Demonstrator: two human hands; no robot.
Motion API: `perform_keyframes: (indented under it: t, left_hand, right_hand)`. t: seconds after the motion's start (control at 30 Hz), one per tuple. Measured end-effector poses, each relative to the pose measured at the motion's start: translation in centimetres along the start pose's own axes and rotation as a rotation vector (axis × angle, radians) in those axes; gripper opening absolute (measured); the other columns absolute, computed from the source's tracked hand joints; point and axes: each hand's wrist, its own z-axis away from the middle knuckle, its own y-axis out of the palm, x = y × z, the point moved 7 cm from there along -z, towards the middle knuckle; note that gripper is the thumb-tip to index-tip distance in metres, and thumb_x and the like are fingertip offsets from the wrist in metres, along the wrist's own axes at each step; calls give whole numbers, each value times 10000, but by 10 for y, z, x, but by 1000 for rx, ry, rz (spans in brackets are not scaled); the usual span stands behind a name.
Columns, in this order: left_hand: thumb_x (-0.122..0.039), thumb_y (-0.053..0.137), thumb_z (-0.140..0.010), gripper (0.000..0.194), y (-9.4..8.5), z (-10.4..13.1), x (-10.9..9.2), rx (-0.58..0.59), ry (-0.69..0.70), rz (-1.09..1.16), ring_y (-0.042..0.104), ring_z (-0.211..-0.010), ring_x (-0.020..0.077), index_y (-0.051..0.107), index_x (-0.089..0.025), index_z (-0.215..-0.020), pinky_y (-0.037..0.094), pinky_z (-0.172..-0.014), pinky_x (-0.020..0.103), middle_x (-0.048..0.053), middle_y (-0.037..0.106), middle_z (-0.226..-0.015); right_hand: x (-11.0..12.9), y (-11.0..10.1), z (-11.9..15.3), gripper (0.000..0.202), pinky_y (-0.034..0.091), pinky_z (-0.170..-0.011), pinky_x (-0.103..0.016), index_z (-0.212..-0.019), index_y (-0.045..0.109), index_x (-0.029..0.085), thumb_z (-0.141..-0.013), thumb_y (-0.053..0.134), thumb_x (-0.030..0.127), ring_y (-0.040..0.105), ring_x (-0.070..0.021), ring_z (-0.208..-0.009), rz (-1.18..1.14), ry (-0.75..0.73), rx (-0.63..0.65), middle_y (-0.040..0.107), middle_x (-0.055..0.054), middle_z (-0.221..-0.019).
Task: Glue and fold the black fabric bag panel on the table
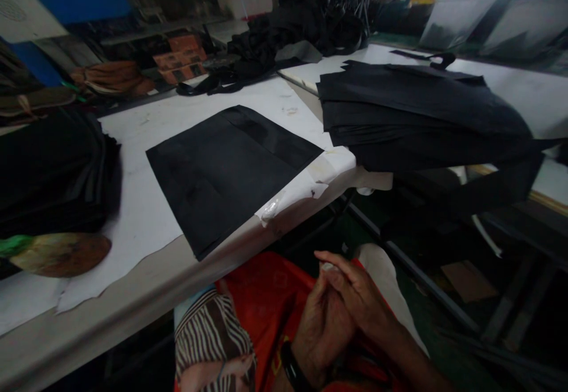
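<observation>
My left hand (326,327), with a black band on its wrist, is held above my lap. My right hand (355,291) presses against it, its fingers bent over the left hand's fingertips. A small whitish bit (329,267) shows where the fingertips meet; whether it is held or wrapped on a finger I cannot tell. Both hands are closed and apart from the table. Beyond them a flat, square-cornered black sheet (235,173) lies on the white-covered table (137,214), one corner reaching the front edge.
At the left stands a stack of black pieces (53,167), with a brown-and-green oblong object (62,254) before it. A fanned pile of black sheets (421,113) overhangs the right table. Orange-brown boxes (181,58) and a black heap (293,37) sit behind. The cover's front edge is torn.
</observation>
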Motion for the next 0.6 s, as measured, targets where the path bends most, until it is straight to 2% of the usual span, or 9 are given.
perform_keyframes:
  t: [0.07,0.13,0.2,0.27,0.33,0.4,0.5,0.6]
  left_hand:
    - [-407,513,-873,286,2,1,0,-8,9,-23,557,-1042,185,611,-189,-1030,378,-949,293,67,613,-1067]
    - [-428,466,-891,343,7,3,2,23,-38,-19,554,-1048,200,591,-172,-1082,380,-954,334,88,595,-1114]
    - [-487,431,-891,453,13,5,2,52,-75,7,548,-1059,224,559,-134,-1143,382,-956,379,125,568,-1166]
    - [-555,418,-871,540,15,5,-1,47,-59,41,547,-1060,232,556,-110,-1144,388,-952,378,143,569,-1161]
    - [-585,407,-863,550,15,5,-5,28,-2,59,546,-1066,205,576,-124,-1111,395,-943,316,125,590,-1126]
    - [-610,373,-865,572,15,4,-5,27,28,53,527,-1103,187,576,-137,-1118,402,-930,274,115,583,-1152]
    - [-706,291,-825,758,18,5,-3,86,-33,21,444,-1214,252,513,-101,-1223,401,-957,365,161,480,-1313]
    - [-747,260,-797,834,19,4,-10,96,-22,-37,354,-1290,294,458,-102,-1287,349,-1013,446,173,382,-1405]
  right_hand:
    - [3,0,-4,332,455,-889,-350,-1091,627,253,-895,396,391,610,-206,-1000,125,-12,31,680,-37,-1062]
    - [0,-11,-10,353,475,-806,-353,-1010,648,249,-913,338,387,643,-204,-861,219,9,-20,706,-34,-892]
    - [-4,-23,-11,367,459,-804,-381,-994,649,236,-919,321,383,639,-217,-840,259,27,-86,703,-45,-842]
    - [-4,-21,-7,321,409,-892,-413,-1025,653,248,-907,375,356,613,-231,-956,302,-39,-65,703,-48,-954]
    - [-2,-10,0,283,303,-1013,-438,-1069,652,284,-893,432,313,532,-230,-1124,380,-173,43,661,-20,-1126]
    - [-10,-7,1,295,238,-1060,-453,-1099,643,306,-903,422,283,477,-222,-1196,493,-237,100,636,4,-1182]
    - [-29,-38,-9,340,307,-1005,-494,-1049,668,262,-924,352,274,533,-249,-1133,596,-137,-18,672,-45,-1107]
    - [-31,-62,-9,406,372,-946,-496,-1119,637,202,-940,279,271,567,-262,-1083,601,-97,-135,653,-103,-1133]
